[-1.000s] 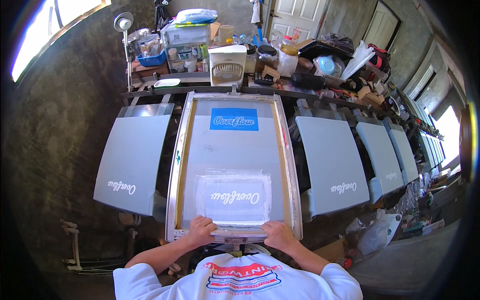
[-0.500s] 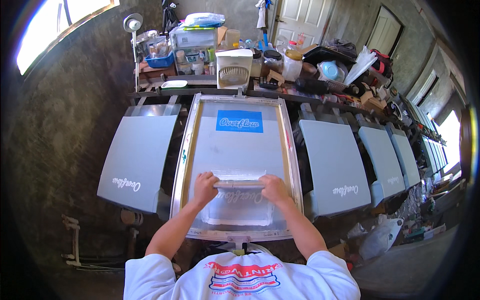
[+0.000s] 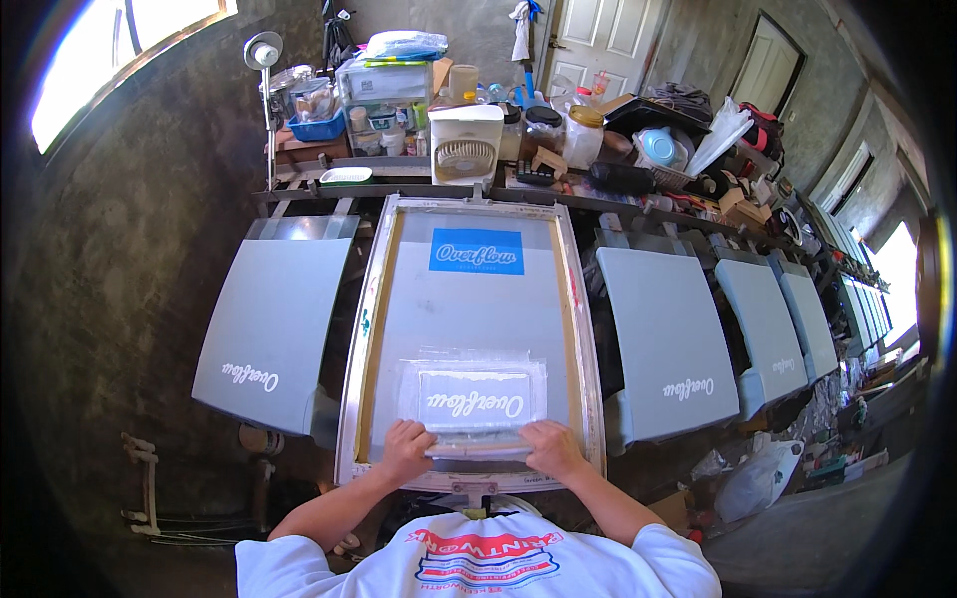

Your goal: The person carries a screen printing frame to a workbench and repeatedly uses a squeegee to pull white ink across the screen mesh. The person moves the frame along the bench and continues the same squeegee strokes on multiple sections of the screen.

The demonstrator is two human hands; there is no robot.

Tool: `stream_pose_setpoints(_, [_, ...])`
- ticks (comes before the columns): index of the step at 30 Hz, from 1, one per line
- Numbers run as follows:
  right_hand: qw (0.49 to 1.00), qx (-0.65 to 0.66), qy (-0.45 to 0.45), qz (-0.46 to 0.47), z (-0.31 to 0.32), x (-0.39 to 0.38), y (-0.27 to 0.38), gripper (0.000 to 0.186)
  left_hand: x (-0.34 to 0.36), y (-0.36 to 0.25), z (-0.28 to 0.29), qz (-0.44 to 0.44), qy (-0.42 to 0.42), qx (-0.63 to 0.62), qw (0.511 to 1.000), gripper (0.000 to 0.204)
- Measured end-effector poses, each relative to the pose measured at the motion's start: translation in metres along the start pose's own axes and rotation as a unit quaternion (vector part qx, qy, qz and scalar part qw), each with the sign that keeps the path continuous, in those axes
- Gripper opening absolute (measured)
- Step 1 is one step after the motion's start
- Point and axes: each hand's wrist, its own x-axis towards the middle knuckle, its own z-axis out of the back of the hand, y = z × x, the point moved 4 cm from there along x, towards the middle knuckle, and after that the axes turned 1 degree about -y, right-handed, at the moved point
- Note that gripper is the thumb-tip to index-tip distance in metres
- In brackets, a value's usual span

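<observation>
A framed printing screen (image 3: 469,329) lies flat in front of me, its mesh edged by tape and a metal frame. Near its lower end, both my hands grip a squeegee (image 3: 480,451), held crosswise just below a white lettered stencil area (image 3: 477,401). My left hand (image 3: 406,450) is closed on its left end and my right hand (image 3: 553,448) on its right end. White ink lies in a band along the top of the stencil area. A blue lettered patch (image 3: 477,251) shows near the far end of the mesh.
Shirt boards with light blue printed fabric stand at the left (image 3: 274,329) and right (image 3: 670,334), more farther right. Behind the screen are a white fan (image 3: 466,140), jars (image 3: 583,135) and a drawer box (image 3: 387,105). A plastic bag (image 3: 760,480) lies at lower right.
Both hands have drawn the squeegee toward me, from above the lettering to below it. The white lettering and the ink band above it are now uncovered.
</observation>
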Motion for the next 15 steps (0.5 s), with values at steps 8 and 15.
stream_pose_setpoints(8, [0.997,-0.004,-0.078,-0.019,0.007,0.096,-0.035,0.032,0.086,0.057,-0.008,0.002,-0.06,0.053,0.997,0.026])
stream_pose_setpoints(15, [0.996,-0.029,-0.049,0.067,-0.031,0.016,0.023,0.032,-0.003,0.032,0.02,-0.079,-0.041,0.055,0.994,0.032])
